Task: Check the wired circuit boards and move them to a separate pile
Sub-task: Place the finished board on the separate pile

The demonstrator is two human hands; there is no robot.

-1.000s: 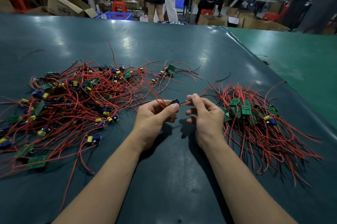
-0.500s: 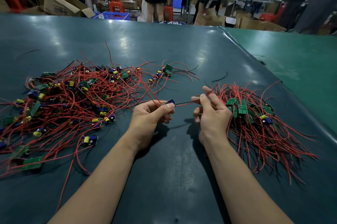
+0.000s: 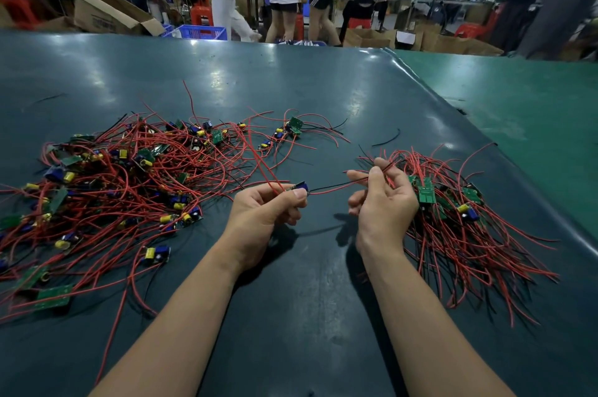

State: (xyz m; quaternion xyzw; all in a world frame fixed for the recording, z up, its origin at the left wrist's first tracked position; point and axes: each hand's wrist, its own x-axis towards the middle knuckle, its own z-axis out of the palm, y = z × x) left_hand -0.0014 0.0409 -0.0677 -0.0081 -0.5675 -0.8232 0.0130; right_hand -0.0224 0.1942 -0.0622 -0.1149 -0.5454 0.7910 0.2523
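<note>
Pinching a small circuit board (image 3: 300,188) between thumb and curled fingers, our left hand (image 3: 263,214) holds it above the dark table (image 3: 307,89), between the big tangled pile (image 3: 123,183) on the left and the smaller pile (image 3: 459,215) on the right. Our right hand (image 3: 383,202) seems to pinch the board's wires (image 3: 336,187) with thumb and forefinger, other fingers loosely spread.

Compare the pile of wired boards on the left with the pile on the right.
The left pile is larger and spreads wide; the right pile is smaller and tighter. The left pile's wires tangle in loops; the right pile's wires mostly fan toward the near edge. Both hold green boards with red wires on the dark table.
</note>
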